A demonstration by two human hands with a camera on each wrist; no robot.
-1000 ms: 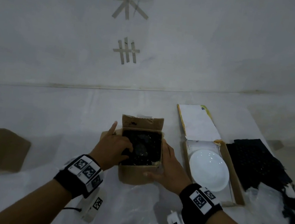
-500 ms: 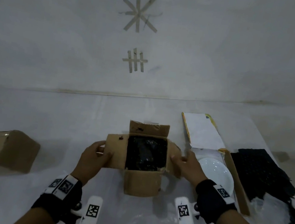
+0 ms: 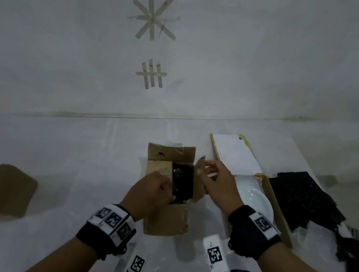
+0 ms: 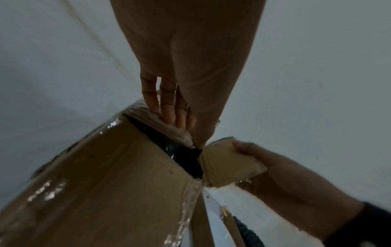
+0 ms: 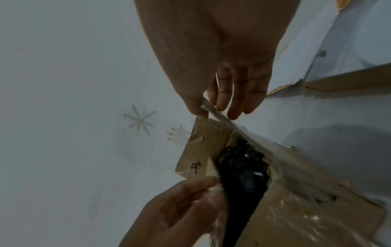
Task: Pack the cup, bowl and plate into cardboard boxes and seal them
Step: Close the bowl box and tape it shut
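Wall (image 3: 254, 54): plain white, dimly and evenly lit. Tape star (image 3: 153, 13): beige strips crossed into an asterisk, high on the wall. Tape grid (image 3: 151, 74): short crossed strips, directly below the tape star. Surface (image 3: 69, 143): covered in white sheeting, meeting the wall along a faint seam well below the tape star.

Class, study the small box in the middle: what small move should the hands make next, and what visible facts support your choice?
Probably fold the right flap down over the opening. The left hand already presses the left flap inward, the right hand pinches its flap upright, and black padding shows in the small cardboard box.
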